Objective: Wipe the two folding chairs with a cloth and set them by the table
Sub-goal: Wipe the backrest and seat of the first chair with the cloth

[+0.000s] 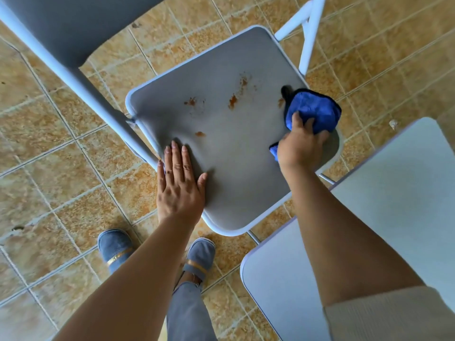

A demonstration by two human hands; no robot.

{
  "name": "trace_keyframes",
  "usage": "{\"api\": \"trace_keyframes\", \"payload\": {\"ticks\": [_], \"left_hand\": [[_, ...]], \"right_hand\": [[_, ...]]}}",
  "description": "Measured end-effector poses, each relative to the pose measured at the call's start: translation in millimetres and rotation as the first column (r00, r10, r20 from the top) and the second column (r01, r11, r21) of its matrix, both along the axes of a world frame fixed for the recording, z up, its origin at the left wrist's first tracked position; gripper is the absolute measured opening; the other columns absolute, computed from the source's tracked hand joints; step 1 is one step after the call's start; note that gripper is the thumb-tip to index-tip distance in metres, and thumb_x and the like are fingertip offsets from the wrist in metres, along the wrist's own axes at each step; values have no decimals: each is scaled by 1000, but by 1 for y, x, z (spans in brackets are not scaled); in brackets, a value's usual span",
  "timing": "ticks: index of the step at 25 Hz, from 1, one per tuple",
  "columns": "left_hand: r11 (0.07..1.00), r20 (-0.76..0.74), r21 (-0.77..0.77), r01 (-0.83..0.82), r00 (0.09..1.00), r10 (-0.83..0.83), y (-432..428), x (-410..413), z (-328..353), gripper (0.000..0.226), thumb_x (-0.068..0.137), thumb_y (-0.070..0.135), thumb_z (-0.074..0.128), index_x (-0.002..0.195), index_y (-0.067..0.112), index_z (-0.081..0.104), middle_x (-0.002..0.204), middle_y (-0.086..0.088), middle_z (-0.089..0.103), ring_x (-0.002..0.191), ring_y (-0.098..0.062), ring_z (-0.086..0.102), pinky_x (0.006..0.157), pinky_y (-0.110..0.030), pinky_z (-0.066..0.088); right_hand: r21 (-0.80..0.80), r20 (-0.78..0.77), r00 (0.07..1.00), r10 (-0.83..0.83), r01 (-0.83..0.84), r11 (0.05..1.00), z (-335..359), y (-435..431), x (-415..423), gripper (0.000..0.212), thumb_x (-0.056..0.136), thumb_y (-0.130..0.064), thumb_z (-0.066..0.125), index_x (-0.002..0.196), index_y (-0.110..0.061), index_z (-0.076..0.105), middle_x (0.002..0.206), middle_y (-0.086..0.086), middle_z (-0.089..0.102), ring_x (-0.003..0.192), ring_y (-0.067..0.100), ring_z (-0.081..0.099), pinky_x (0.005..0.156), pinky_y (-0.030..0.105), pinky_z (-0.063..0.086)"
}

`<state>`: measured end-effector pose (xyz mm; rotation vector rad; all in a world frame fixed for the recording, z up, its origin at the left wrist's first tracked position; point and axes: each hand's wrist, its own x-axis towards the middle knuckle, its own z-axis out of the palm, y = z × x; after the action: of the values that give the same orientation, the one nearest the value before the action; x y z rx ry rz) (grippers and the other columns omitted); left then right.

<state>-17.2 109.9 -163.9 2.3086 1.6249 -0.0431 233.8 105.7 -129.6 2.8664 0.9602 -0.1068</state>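
The left hand [181,187] lies flat and spread, fingers together, on the near-left corner of the folding chair's seat [229,173], holding nothing and seemingly steadying the chair. To its left the chair's backrest [73,25] rises on its pale frame above the tiled floor [49,143]. Across the middle of the seat lie several orange-brown stains [232,100], up and away from the left hand. Further right, the right hand [301,150] is closed on a bunched blue cloth [312,112], pressed at the seat's right edge. The stains lie leftward of the cloth, so the right hand is the nearer one and would likely sweep left. A second grey seat [369,217] shows at lower right.
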Motion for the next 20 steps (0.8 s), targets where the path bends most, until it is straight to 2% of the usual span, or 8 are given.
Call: {"api": "trace_keyframes", "payload": {"ticks": [4, 7, 9, 11, 13, 15, 17, 20], "left_hand": [[999, -21, 23, 31, 999, -31, 1, -1, 1, 70, 99, 50, 17, 152, 5, 5, 160, -14, 2, 148, -27, 2, 121, -42, 6], [999, -36, 20, 49, 998, -48, 2, -4, 4, 71, 99, 51, 19, 152, 5, 5, 160, -14, 2, 148, -27, 2, 121, -42, 7], [996, -35, 20, 87, 996, -87, 4, -7, 4, 73, 98, 52, 19, 152, 5, 5, 161, -13, 1, 149, -26, 1, 121, -42, 7], [992, -43, 24, 125, 991, -124, 8, -10, 3, 74, 98, 54, 19, 152, 5, 6, 161, -14, 2, 149, -27, 1, 121, -42, 8], [991, -41, 23, 131, 991, -130, 9, -11, 2, 75, 98, 55, 19, 152, 5, 6, 161, -14, 2, 149, -27, 1, 121, -42, 8], [992, -39, 25, 127, 991, -126, 9, -11, 2, 75, 98, 55, 19, 152, 6, 6, 160, -13, 2, 149, -27, 1, 121, -42, 7], [991, -45, 29, 134, 990, -133, 9, -11, 2, 75, 98, 55, 19, 152, 5, 5, 160, -13, 2, 149, -27, 1, 121, -42, 8], [990, -45, 43, 138, 990, -136, 9, -12, 1, 75, 98, 55, 21, 152, 5, 6, 160, -14, 3, 148, -27, 3, 121, -42, 10]], "right_hand": [[98, -22, 955, 297, -293, 951, -6, 17, -60, 51, 85, -17, 51, 134, -30, 51, 142, 9, 49, 102, 40, 49, 74, 38, 47], [83, 23, 887, 462, -462, 883, -11, -15, -87, 52, 81, -12, 53, 129, -32, 55, 135, 8, 57, 83, 33, 51, 60, 33, 43], [32, 46, 862, 505, -507, 861, -8, -39, -65, 51, 84, -12, 49, 130, -34, 54, 136, 7, 56, 78, 30, 49, 60, 33, 41], [26, 87, 907, 412, -416, 909, -4, -43, -27, 49, 86, -13, 47, 131, -31, 53, 136, 9, 56, 80, 33, 51, 65, 36, 43], [9, 94, 965, 246, -248, 969, -3, -22, 0, 49, 87, -13, 47, 136, -24, 49, 139, 16, 51, 93, 41, 52, 73, 41, 44], [-34, 57, 987, 151, -149, 988, -7, 18, 5, 53, 91, -14, 44, 143, -22, 38, 146, 20, 40, 112, 44, 43, 85, 45, 41], [-34, 33, 981, 193, -192, 981, -10, 57, -5, 55, 93, -16, 43, 146, -23, 30, 150, 20, 33, 122, 43, 36, 90, 45, 39], [3, -30, 911, 411, -411, 911, -12, 86, -38, 56, 89, -13, 43, 144, -25, 36, 149, 17, 37, 118, 42, 40, 82, 44, 47]]}}
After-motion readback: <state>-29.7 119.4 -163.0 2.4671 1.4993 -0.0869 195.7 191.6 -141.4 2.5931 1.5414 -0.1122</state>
